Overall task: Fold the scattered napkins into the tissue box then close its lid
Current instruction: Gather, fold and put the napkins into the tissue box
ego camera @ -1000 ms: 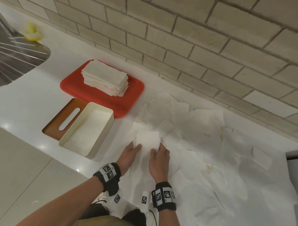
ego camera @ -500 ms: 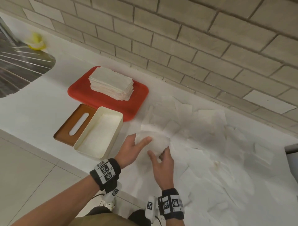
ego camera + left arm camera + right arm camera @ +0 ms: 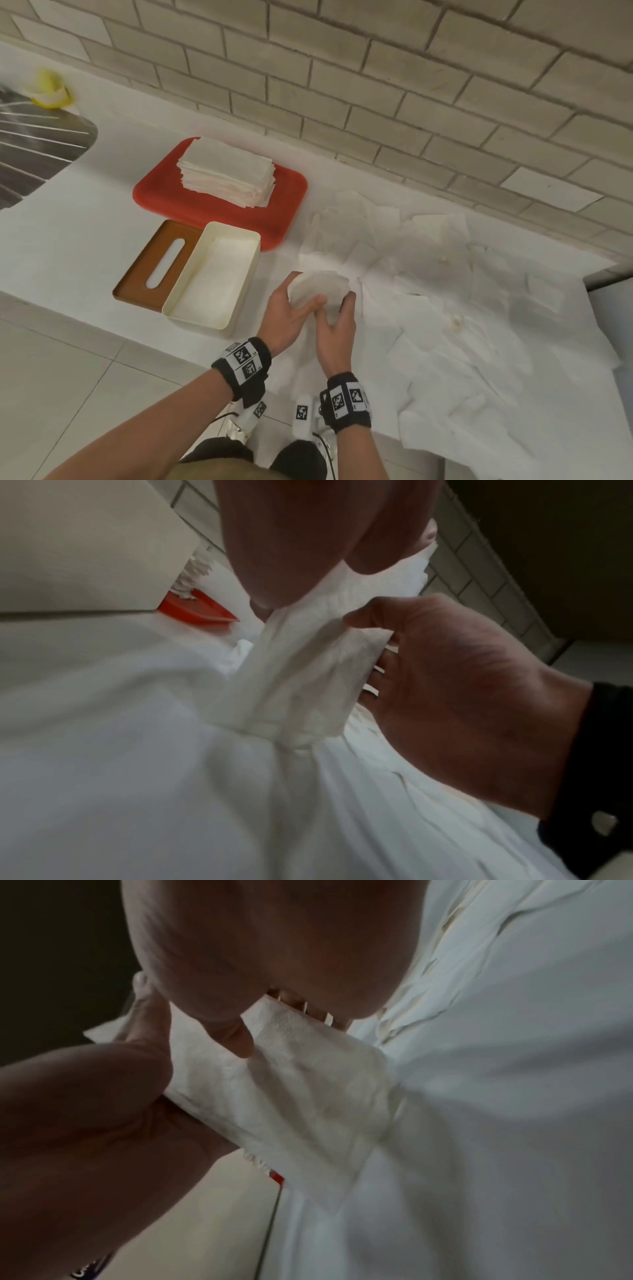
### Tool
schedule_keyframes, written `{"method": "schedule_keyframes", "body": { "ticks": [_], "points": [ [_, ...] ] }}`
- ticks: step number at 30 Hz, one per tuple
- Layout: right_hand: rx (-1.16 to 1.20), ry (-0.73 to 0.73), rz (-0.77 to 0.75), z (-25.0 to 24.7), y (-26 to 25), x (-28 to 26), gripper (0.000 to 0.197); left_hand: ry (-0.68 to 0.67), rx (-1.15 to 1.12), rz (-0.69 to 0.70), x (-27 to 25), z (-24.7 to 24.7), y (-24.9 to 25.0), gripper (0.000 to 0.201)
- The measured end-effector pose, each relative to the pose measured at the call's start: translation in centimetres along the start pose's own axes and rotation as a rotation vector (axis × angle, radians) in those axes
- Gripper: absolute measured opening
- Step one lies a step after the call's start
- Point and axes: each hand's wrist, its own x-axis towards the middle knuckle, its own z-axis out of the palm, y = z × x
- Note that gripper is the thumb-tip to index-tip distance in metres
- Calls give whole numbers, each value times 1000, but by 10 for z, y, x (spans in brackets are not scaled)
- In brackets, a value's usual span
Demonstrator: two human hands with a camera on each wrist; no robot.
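**Inspector:** Now, state what each hand has.

**Me:** Both grip one napkin [image 3: 318,291], lifted just off the bench near its front edge. My left hand [image 3: 286,317] pinches its left end, thumb across the top. My right hand [image 3: 334,330] curls round the right end, fingers [image 3: 377,669] underneath.

**Inspector:** Condition of the napkin?

**Me:** Part-folded and bowed between my hands. I judge it very light, limp and easily torn; it holds a crease only if pressed. Best taken at the two ends along the fold, with a pinch and no pull.

**Inspector:** And the destination?

**Me:** The box [image 3: 212,277] stands open at the front edge, just left of my hands, a white layer lying in its bottom. Its lid [image 3: 159,262] lies flat against the box's left side, slot up.

**Inspector:** Remaining stock?

**Me:** Loose napkins [image 3: 445,308] cover the right half of the bench, overlapping, some hanging over the front edge. A folded stack [image 3: 227,171] sits on the red tray [image 3: 287,212] behind the box, towards the wall.
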Motion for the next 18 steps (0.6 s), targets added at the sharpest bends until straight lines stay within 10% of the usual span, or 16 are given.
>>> {"method": "schedule_keyframes", "body": {
  "ticks": [6, 11, 18],
  "points": [
    [-51, -94, 77, 10, -2, -10, 42, -31, 151, -105, 2, -7, 5, 21],
    [171, -13, -74, 30, -42, -32, 63, -33, 222, 52, 12, -40, 87, 38],
    [-158, -304, -149, 99, -81, -30, 25, 111, 683, 230, 57, -160, 141, 40]
  ]
}}
